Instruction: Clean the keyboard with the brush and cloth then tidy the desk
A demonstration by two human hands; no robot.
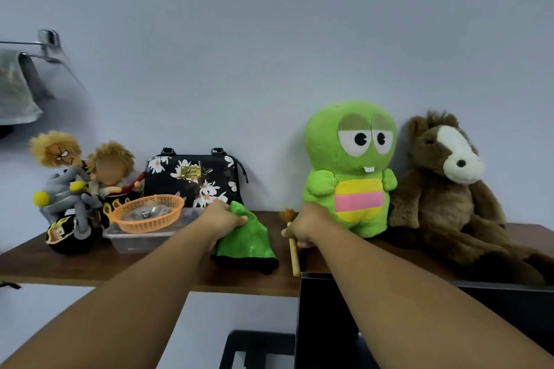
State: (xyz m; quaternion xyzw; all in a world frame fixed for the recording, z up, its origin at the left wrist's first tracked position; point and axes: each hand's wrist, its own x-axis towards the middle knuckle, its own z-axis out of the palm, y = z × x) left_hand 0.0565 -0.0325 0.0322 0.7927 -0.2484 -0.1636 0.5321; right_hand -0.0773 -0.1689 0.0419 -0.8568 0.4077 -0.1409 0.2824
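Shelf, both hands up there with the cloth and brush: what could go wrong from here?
1. The right hand grips the brush right beside the green plush; a careless move might topple it.
2. The green cloth in the left hand lies near the shelf front edge and could slide off.
3. The orange basket sits loosely on a clear container beside the left hand; a bump may dislodge it.

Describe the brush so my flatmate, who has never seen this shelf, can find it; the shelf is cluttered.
On the brown wooden shelf, look just left of the green plush toy. The brush is there in the right hand. It is the only thin wooden stick, with a tan bristle tuft, right of the green cloth.
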